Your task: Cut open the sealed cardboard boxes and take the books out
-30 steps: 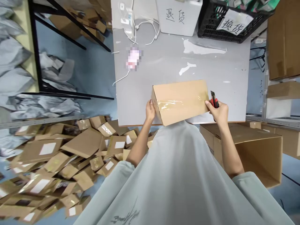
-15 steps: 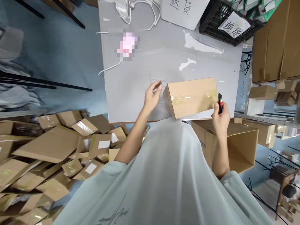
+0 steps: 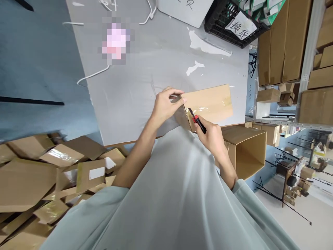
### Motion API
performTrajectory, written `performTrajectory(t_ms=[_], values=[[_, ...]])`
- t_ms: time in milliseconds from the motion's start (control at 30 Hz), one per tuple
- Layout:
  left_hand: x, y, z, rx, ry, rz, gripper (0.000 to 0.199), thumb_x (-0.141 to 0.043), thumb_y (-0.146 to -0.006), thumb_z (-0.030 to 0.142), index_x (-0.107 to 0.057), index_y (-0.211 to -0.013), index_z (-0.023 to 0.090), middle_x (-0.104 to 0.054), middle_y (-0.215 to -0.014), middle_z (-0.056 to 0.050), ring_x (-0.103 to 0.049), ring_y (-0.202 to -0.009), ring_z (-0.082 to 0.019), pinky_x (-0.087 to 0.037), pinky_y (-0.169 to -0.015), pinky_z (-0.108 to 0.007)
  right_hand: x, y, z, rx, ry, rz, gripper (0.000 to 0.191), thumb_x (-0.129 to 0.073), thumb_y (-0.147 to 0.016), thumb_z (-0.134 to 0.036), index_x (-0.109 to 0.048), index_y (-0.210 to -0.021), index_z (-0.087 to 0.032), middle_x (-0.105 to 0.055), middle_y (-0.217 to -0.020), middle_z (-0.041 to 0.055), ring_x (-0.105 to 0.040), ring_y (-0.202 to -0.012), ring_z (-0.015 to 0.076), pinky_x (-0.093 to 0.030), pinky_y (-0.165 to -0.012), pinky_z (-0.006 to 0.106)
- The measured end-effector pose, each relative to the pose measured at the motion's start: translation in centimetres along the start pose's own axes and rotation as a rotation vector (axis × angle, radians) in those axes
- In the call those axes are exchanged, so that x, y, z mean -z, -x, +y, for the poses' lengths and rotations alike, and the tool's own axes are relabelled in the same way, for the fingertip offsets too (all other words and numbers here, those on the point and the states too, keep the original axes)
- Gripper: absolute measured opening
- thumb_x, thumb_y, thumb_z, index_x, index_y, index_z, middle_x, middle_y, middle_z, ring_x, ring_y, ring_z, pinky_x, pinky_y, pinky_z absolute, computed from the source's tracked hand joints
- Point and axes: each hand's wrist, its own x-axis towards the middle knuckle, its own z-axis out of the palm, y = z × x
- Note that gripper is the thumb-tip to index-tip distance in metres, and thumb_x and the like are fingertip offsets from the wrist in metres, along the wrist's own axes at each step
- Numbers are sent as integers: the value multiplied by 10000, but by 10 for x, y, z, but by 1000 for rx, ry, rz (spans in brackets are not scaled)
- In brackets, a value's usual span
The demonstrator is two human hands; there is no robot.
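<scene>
A long brown cardboard box (image 3: 210,100), with clear tape along its upper face, lies at the table's near edge against my shirt. My left hand (image 3: 168,104) grips the box's far left corner, thumb on top and fingers along the end. In my right hand (image 3: 212,133) is a red and black box cutter (image 3: 198,121). Its dark blade points up and left, over the taped left end of the box; I cannot tell whether it touches the tape.
On the grey table (image 3: 130,90) a black crate (image 3: 234,26) with a paper label stands at the back right, beside a white board (image 3: 182,10). White cables run at the back left. Flattened cartons (image 3: 28,180) pile up lower left; an open carton (image 3: 247,149) stands at the right.
My left hand has moved onto the box's left corner. My right hand has brought the box cutter from the box's right end across to its left end. The view has shifted.
</scene>
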Motion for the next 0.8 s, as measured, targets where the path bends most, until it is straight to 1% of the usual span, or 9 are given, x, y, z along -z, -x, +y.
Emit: performTrajectory(t_ms=[133,333,433,600,700,800], values=[[-2,0,0,15,24,6,292,-818,-903,340,-834,-1174,233,-799,-1186,-55,-771,-1126,-251,-671,-1039,-401,-3,-9,-14,-17,59,-56,372,-451,-1146,-355,-756,-1337,-261,-866,-1052,71,-799,-878,263,-487,-772,304],[-4,1,0,0,48,8,297,-815,-909,354,-837,-1179,232,-814,-1198,-54,-775,-1156,-254,-667,-1035,-393,-5,-13,-25,-67,130,-87,323,-462,-1131,-305,-755,-1259,-256,-853,-993,66,-790,-863,272,-465,-757,302],[-4,2,0,0,50,9,299,-812,-913,360,-840,-1183,231,-818,-1210,-56,-776,-1164,-255,-668,-1016,-383,-7,-15,-36,-113,206,-102,330,-457,-1134,-287,-746,-1288,-249,-855,-988,82,-797,-855,293,-488,-766,318],[-4,5,-3,9,56,6,314,-808,-916,359,-844,-1199,228,-820,-1222,-56,-768,-1186,-258,-667,-1010,-373,-13,-21,-62,-244,387,-181,367,-475,-1139,-230,-719,-1403,-159,-860,-1024,170,-816,-892,330,-574,-830,386],[-4,5,-5,20,65,7,309,-819,-924,372,-846,-1199,231,-820,-1215,-56,-769,-1182,-255,-662,-1056,-380,-16,-15,-68,-274,445,-236,392,-448,-1132,-163,-724,-1410,-154,-857,-1020,194,-826,-908,333,-603,-807,401],[-4,6,-6,21,68,10,302,-824,-938,393,-851,-1199,245,-821,-1202,-51,-773,-1176,-250,-654,-1105,-393,-17,1,-67,-311,456,-324,431,-397,-1139,-137,-724,-1418,-158,-848,-1011,213,-838,-945,368,-608,-779,423]])
